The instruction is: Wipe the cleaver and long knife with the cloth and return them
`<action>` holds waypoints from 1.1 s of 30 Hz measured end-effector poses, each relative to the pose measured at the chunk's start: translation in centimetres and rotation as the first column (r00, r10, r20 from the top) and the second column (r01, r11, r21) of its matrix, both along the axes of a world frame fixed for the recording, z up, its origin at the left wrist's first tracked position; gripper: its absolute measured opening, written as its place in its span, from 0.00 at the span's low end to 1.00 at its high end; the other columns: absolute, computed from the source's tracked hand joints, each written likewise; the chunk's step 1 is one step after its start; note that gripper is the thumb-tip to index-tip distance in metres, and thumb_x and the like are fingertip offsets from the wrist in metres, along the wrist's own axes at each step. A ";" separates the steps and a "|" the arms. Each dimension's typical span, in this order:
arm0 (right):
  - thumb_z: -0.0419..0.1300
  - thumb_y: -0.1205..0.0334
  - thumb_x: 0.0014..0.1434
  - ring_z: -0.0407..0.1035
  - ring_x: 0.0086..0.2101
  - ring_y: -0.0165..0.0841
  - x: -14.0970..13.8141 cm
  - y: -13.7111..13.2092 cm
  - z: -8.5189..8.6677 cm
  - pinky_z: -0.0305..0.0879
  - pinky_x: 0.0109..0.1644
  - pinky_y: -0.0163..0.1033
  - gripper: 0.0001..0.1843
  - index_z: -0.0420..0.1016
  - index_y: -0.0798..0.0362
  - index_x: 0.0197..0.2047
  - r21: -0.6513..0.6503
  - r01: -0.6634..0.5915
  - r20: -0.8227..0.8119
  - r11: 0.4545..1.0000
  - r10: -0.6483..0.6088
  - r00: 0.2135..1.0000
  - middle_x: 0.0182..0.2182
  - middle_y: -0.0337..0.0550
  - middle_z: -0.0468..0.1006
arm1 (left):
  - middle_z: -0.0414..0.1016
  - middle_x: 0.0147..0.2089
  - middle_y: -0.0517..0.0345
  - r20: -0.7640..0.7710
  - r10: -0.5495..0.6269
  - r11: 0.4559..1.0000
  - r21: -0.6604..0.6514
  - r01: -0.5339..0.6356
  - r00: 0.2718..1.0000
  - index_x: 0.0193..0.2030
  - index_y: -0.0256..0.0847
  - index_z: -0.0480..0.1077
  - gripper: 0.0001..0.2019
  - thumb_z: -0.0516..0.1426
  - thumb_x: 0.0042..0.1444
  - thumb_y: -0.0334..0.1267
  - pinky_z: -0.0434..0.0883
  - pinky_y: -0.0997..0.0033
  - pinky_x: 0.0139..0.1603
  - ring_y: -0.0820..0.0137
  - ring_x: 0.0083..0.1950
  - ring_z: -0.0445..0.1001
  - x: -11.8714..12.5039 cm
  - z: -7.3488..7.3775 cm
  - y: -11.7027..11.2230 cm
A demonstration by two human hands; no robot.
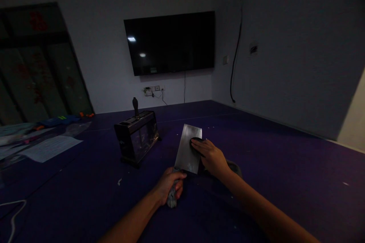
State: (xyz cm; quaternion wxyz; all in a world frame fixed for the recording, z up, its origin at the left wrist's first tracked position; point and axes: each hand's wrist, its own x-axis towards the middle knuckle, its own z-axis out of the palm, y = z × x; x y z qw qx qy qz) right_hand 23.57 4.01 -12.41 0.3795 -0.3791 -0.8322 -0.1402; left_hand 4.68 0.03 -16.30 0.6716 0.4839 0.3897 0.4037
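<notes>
A cleaver [186, 150] with a broad, shiny rectangular blade is held up over the purple surface. My left hand [171, 186] is wrapped round its handle [171, 198], which seems covered in greyish plastic. Against the upper right part of the blade, my right hand [211, 156] presses a dark, thin piece [196, 145], perhaps a cloth or pad; its kind is unclear in the dim light. To the left stands a black knife block [136, 136] with clear sides. A single black handle [135, 105] sticks up from its top.
Behind my right wrist, a dark rounded object [235, 168] is partly hidden. Paper sheets [51, 148] and plastic lie at the left, with a white cable [13, 218] nearer. Small white scraps dot the purple surface [285, 167]. A television [171, 43] hangs on the far wall.
</notes>
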 end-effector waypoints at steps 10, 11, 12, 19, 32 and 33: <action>0.47 0.80 0.40 0.67 0.42 0.34 -1.2 -0.9 -0.7 0.68 0.45 0.39 0.33 0.72 0.55 0.50 -0.087 -0.199 0.061 0.976 0.204 0.977 0.51 0.41 0.72 | 0.51 0.09 0.70 0.012 0.115 0.993 -0.006 -0.115 0.993 0.18 0.39 0.57 0.13 0.56 0.41 0.42 0.46 0.80 0.08 0.78 0.07 0.53 0.1 -0.1 0.2; 0.48 0.80 0.40 0.68 0.42 0.34 -1.4 -1.0 -0.8 0.68 0.44 0.39 0.33 0.72 0.54 0.50 -0.092 -0.229 0.077 0.969 0.236 0.969 0.50 0.41 0.73 | 0.51 0.09 0.69 0.020 0.130 0.992 -0.009 -0.129 0.991 0.18 0.39 0.56 0.13 0.57 0.40 0.43 0.45 0.80 0.08 0.78 0.07 0.53 0.1 -0.1 0.2; 0.48 0.79 0.40 0.68 0.41 0.34 -1.5 -1.1 -0.8 0.68 0.43 0.38 0.33 0.72 0.54 0.50 -0.094 -0.258 0.091 0.962 0.266 0.960 0.49 0.41 0.73 | 0.51 0.09 0.69 0.031 0.143 0.990 -0.012 -0.143 0.989 0.17 0.39 0.56 0.14 0.57 0.40 0.43 0.45 0.80 0.08 0.78 0.07 0.53 0.1 -0.1 0.3; 0.48 0.79 0.43 0.69 0.39 0.33 -1.9 -1.4 -0.9 0.67 0.41 0.38 0.30 0.73 0.51 0.48 -0.105 -0.376 0.135 0.921 0.388 0.912 0.48 0.41 0.74 | 0.50 0.09 0.69 0.068 0.166 0.986 -0.031 -0.164 0.984 0.16 0.39 0.55 0.15 0.57 0.40 0.44 0.45 0.80 0.09 0.80 0.08 0.52 -0.1 -0.1 0.4; 0.47 0.81 0.42 0.67 0.44 0.34 -0.6 -0.4 -0.3 0.68 0.47 0.40 0.33 0.72 0.51 0.50 -0.005 -0.114 0.008 0.993 0.115 0.993 0.50 0.39 0.72 | 0.51 0.08 0.71 -0.012 -0.024 1.000 -0.015 0.024 1.000 0.22 0.38 0.60 0.09 0.57 0.40 0.39 0.48 0.81 0.08 0.77 0.07 0.55 0.0 0.1 0.1; 0.47 0.81 0.42 0.67 0.44 0.35 -0.4 -0.2 -0.2 0.67 0.48 0.41 0.33 0.72 0.51 0.50 0.008 -0.086 -0.010 0.996 0.087 0.996 0.50 0.39 0.72 | 0.51 0.08 0.71 -0.020 -0.039 0.999 -0.016 0.038 0.999 0.22 0.38 0.60 0.09 0.56 0.40 0.39 0.47 0.81 0.08 0.76 0.07 0.55 -0.1 0.0 0.1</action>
